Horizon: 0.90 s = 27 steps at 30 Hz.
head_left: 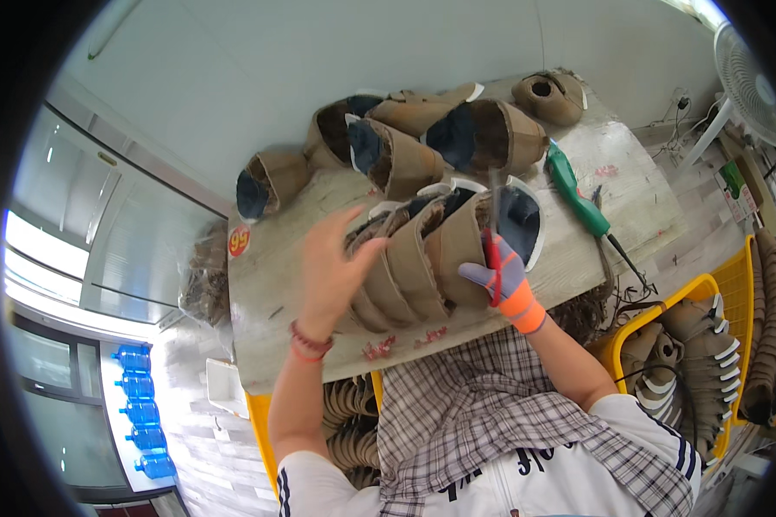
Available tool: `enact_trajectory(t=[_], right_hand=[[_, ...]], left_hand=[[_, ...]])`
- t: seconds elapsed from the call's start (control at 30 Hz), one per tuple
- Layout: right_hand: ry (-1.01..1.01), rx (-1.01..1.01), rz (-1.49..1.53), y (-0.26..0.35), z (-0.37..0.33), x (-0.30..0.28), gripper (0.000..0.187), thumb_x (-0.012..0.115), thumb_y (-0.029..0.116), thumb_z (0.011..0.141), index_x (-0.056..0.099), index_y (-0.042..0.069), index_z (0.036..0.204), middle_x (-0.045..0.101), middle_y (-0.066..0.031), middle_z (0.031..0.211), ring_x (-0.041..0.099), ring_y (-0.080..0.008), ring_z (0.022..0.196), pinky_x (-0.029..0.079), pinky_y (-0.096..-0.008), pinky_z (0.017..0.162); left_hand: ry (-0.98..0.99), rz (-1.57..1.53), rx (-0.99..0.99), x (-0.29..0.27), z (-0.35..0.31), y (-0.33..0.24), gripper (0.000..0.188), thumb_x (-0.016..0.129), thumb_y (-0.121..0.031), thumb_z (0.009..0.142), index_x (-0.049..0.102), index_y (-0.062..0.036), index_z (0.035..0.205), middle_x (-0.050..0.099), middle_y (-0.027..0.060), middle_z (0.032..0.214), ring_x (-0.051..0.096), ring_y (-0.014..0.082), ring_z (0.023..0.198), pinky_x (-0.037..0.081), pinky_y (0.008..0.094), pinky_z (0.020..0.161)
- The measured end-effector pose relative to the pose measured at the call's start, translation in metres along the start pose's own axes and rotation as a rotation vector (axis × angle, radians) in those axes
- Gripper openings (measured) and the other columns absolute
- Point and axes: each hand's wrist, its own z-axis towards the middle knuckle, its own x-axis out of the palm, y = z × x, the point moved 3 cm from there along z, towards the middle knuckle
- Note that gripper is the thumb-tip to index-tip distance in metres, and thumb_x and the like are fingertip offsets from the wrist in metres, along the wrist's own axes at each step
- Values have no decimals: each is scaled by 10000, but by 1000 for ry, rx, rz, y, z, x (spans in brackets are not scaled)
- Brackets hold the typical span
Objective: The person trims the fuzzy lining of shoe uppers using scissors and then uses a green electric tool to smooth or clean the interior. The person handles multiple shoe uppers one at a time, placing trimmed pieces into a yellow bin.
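Observation:
My bare left hand (329, 271), with red bands at the wrist, is slightly blurred beside the left end of a nested row of brown shoe uppers (418, 267). Its fingers are apart and hold nothing. The uppers have dark blue linings and white edges. My right hand (510, 280), in a purple and orange glove, is closed round red-handled scissors (493, 254), whose blades point away from me. It lies against the right end of the row. More loose uppers (405, 164) stand along the far side of the table.
A green corded hand tool (575, 189) lies on the worn table (647, 202), right of the uppers. Yellow crates (612, 353) of stacked uppers stand on the floor at right and under the table. A white fan (750, 82) is at far right; blue water bottles (142, 412) line the left.

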Motion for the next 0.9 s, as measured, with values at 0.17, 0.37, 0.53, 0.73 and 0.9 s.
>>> enact_trajectory(t=[0.17,0.37,0.53,0.73,0.9], right_hand=[[222,28,-44,-3,-4,-54,600,753,71,664,507,-27,1202,620,-88,1100,581,-198,1013,452,-314,888],[272,139,440,1,6,-69,717,631,28,556,478,-26,1254,610,-92,1132,577,-218,1051,439,-327,928],[278,315,666,-51,40,-31,644,643,35,593,514,-31,1221,621,-93,1114,591,-210,1029,470,-325,889],[325,221,301,-37,66,-1,474,681,55,715,547,-30,1162,645,-92,1055,607,-185,984,494,-324,865],[397,-48,20,-4,61,50,378,751,106,722,599,-9,1049,658,-61,890,575,-106,815,467,-272,716]], left_hand=[[138,152,73,72,-11,-9,635,628,-305,745,464,-56,1305,378,232,1380,412,359,1207,319,474,996],[181,70,36,80,-13,-1,647,564,-216,725,435,-59,1339,332,239,1412,366,372,1247,289,477,1020],[318,-40,-12,72,-10,0,643,527,-195,750,402,-64,1367,283,229,1452,313,380,1294,239,460,1068],[358,-74,-9,77,-10,8,664,499,-243,762,371,31,1354,289,274,1425,294,376,1305,229,491,1049],[220,-88,-64,75,-10,14,630,487,-199,791,352,32,1361,376,230,1383,384,350,1233,278,461,1018]])
